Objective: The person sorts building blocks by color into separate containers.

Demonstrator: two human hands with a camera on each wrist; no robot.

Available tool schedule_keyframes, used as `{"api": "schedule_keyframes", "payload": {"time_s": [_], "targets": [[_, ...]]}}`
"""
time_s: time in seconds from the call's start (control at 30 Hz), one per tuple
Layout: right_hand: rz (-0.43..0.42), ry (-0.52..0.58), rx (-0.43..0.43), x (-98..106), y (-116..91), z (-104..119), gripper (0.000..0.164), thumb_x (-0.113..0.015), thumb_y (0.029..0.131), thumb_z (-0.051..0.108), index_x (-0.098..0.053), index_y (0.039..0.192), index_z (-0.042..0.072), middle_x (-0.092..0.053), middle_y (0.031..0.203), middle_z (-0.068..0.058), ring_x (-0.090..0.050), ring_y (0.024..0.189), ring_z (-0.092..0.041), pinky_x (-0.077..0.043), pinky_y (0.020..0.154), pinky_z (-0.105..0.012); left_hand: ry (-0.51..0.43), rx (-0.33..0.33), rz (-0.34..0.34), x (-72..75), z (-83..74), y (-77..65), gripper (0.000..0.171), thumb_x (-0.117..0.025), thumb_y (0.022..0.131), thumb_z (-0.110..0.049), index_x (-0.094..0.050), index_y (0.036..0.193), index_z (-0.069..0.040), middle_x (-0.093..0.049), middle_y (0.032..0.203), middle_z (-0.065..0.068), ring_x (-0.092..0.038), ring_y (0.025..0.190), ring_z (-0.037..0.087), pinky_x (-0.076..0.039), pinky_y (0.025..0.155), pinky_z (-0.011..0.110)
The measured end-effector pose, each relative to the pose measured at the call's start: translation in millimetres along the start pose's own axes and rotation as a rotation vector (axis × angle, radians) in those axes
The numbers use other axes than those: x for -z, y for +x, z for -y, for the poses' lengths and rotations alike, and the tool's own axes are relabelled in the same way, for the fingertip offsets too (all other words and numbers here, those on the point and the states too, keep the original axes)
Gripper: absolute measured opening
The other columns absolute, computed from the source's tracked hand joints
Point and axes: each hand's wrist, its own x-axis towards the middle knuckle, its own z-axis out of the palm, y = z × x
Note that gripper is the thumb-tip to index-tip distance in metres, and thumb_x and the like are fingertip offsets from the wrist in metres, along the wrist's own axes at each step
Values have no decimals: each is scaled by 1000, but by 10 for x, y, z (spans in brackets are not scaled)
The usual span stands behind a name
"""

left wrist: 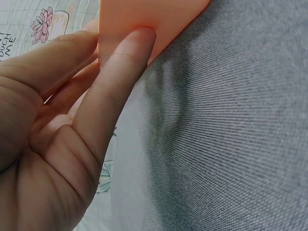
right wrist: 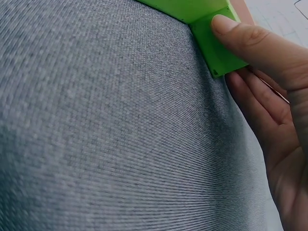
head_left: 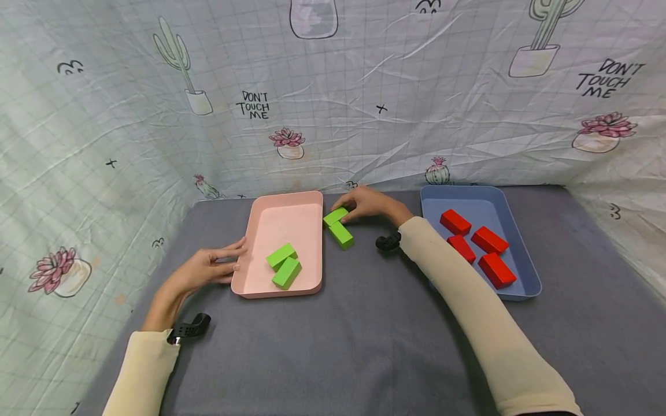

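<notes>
A pink tray [head_left: 283, 216] stands left of centre on the grey cloth. Two green blocks, one leaning against the other [head_left: 287, 273], lie in its front half. My left hand [head_left: 205, 270] rests at the tray's left side with its fingers extended. In the left wrist view, the thumb [left wrist: 130, 53] presses the outer wall of the tray [left wrist: 144, 14]. Just right of the tray, my right hand [head_left: 366, 203] pinches a green block [head_left: 335, 216] between thumb and fingers. Another green block [head_left: 341, 236] touches its near side. The pinched block [right wrist: 219, 45] sits low at the cloth.
To the right, a blue tray [head_left: 484, 196] holds several red blocks [head_left: 490, 240], and my right forearm [head_left: 458, 289] passes over its near left part. Behind the table [head_left: 322, 358] hangs a white patterned cloth [head_left: 354, 127], which also covers the left side.
</notes>
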Motion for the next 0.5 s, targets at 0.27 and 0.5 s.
{"api": "schedule_keyframes", "payload": {"time_s": [0.27, 0.5], "targets": [[-19, 2, -21, 16, -21, 12, 39, -82, 88, 17, -71, 124, 6, -69, 129, -10, -67, 116, -25, -55, 98, -36, -15, -4, 6, 1, 11, 8, 51, -65, 99, -4, -47, 145, 10, -25, 163, 11, -59, 119, 4, -58, 88, 32], [-47, 9, -59, 60, -56, 27, 40, -82, 88, 20, -69, 124, 9, -69, 125, -8, -66, 115, -24, -54, 96, -39, -13, -3, 1, 1, 9, 1, 51, -65, 99, -3, -47, 145, 9, -25, 163, 12, -57, 122, 1, -58, 87, 32]]}}
